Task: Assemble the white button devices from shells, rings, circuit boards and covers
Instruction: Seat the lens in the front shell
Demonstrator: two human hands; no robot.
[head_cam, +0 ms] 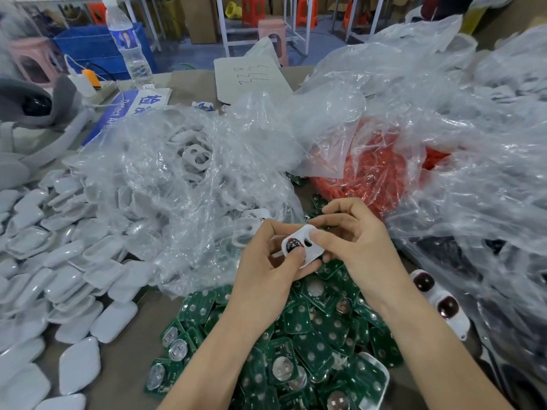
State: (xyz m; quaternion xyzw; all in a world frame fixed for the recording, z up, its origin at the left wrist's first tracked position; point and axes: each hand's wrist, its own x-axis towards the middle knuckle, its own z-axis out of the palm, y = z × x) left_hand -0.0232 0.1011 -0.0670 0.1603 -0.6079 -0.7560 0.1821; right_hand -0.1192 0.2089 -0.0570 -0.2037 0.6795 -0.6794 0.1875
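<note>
A white shell (310, 253) is being held just above the heap of green circuit boards (313, 327), between both hands. Its near end is being gripped by the left hand (263, 270), whose thumb is being pressed beside a dark red button (291, 243) seated in one of the shell's two openings. The far end is being pinched by the right hand (355, 244).

The shell is being judged light, thin and stiff, and probably smooth enough to slip, so it is best taken by its outer rim, with the openings left free. The boards are being judged brittle and better handled by their edges.

Spare shells (196, 156) are being kept in a crumpled clear bag (165, 232), and orange rings (370, 184) are being kept in a second bag (349, 149) behind the hands. White covers (68, 279) are being left loose on the table at the left, in no container.
</note>
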